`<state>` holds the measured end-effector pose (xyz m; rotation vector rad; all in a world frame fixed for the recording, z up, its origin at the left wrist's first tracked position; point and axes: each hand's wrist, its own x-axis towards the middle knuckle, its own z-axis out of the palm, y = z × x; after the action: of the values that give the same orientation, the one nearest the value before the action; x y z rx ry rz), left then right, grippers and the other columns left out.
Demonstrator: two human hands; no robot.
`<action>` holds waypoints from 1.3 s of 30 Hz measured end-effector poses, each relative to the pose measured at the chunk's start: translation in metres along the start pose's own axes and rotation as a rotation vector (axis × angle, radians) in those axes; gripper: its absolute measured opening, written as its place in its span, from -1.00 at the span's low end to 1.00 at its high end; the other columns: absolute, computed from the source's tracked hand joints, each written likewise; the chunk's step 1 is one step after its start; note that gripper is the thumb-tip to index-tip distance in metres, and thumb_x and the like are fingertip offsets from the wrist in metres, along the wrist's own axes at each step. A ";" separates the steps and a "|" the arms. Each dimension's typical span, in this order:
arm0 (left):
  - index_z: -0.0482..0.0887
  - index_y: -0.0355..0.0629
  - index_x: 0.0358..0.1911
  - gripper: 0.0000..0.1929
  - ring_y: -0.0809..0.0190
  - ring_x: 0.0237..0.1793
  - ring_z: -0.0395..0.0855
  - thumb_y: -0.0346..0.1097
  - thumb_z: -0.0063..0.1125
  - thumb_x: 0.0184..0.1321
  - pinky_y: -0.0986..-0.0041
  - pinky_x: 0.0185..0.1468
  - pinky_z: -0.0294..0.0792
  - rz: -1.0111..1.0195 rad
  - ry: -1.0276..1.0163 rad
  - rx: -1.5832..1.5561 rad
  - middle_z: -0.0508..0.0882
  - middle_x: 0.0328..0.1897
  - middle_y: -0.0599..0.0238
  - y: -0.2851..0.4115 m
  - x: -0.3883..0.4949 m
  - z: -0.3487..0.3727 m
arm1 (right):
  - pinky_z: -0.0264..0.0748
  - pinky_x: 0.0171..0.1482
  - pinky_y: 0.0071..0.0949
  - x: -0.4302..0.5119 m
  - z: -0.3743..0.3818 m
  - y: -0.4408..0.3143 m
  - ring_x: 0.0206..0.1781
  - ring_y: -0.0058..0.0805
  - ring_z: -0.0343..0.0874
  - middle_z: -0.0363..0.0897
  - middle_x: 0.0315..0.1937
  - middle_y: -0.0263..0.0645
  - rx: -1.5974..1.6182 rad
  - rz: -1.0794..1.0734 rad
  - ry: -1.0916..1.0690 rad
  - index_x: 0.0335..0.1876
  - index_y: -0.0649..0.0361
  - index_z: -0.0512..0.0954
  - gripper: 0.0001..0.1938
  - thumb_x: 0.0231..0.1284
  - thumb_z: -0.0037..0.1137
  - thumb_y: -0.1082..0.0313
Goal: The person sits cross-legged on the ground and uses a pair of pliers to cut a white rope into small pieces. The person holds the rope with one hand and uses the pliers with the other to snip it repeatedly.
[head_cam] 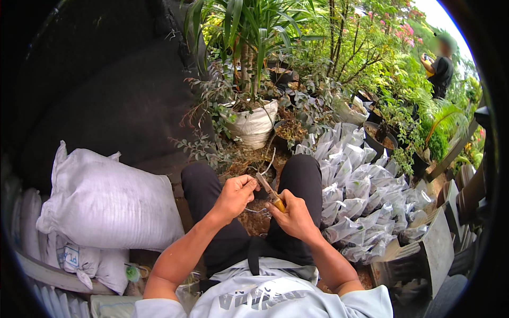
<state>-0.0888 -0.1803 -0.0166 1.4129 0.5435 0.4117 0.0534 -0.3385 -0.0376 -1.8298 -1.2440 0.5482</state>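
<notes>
My right hand [293, 212] grips the yellow handle of a small knife [267, 187], its blade angled up and to the left. Close to the blade's tip, my left hand [238, 194] has thumb and fingers pinched together. Whatever may be between them is too small to make out. Both hands are above the gap between my knees, over brown soil [254, 222]. A pale, thin strip [271, 162] rises just beyond the knife, and a thin whitish strand lies below the hands.
Stuffed white woven sacks [111, 198] are stacked at left beside a dark sheet [119, 99]. Many clear plastic bags [354, 190] crowd the right. Ahead stands a plant in a white sack pot [254, 125]. A person [442, 69] stands far right among foliage.
</notes>
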 end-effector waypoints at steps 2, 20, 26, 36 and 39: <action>0.63 -0.24 -0.25 -0.73 0.59 -0.61 0.22 -0.26 -0.02 0.62 0.60 -0.53 0.05 -0.033 0.012 0.023 0.44 -0.60 0.55 -0.014 0.003 0.001 | 0.38 -0.36 -0.09 -0.008 0.008 0.004 -0.47 0.08 0.49 0.45 -0.54 0.04 0.061 0.062 0.020 -0.41 0.30 0.37 -0.59 0.28 0.39 0.20; 0.64 -0.23 -0.24 -0.73 0.58 -0.63 0.22 -0.25 -0.02 0.61 0.58 -0.54 0.05 0.079 0.119 0.061 0.43 -0.61 0.54 -0.006 0.004 -0.001 | 0.46 -0.38 -0.35 -0.017 0.009 0.022 -0.48 -0.39 0.56 0.58 -0.49 -0.27 0.270 0.057 0.021 -0.21 0.32 0.59 -0.74 0.37 0.36 0.25; 0.63 -0.22 -0.27 -0.73 0.59 -0.61 0.20 -0.24 0.01 0.60 0.62 -0.53 0.03 0.095 0.154 0.201 0.36 -0.62 0.61 -0.007 0.000 0.003 | 0.39 -0.41 -0.63 -0.035 0.030 0.022 -0.44 -0.76 0.47 0.53 -0.46 -0.44 0.731 0.248 -0.055 -0.10 0.31 0.67 -0.83 0.46 0.29 0.33; 0.64 -0.26 -0.31 -0.69 0.59 -0.59 0.22 -0.21 0.02 0.59 0.55 -0.53 0.07 0.168 0.218 0.208 0.38 -0.62 0.58 -0.020 -0.022 0.009 | 0.59 0.16 -0.21 -0.033 0.019 0.007 0.14 0.05 0.67 0.60 0.22 0.03 0.005 -0.181 0.104 -0.03 0.37 0.66 -0.73 0.12 0.28 0.55; 0.67 -0.31 -0.31 -0.67 0.54 -0.57 0.33 -0.20 0.03 0.57 0.47 -0.48 0.19 0.108 0.198 0.152 0.44 -0.65 0.48 -0.016 -0.025 0.002 | 0.59 0.09 -0.26 -0.028 0.018 0.003 0.05 0.01 0.70 0.64 0.15 0.05 -0.089 -0.258 0.161 -0.06 0.39 0.66 -0.81 0.27 0.30 0.50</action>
<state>-0.1082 -0.1984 -0.0299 1.5616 0.6718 0.6121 0.0306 -0.3573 -0.0526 -1.7137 -1.3846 0.2019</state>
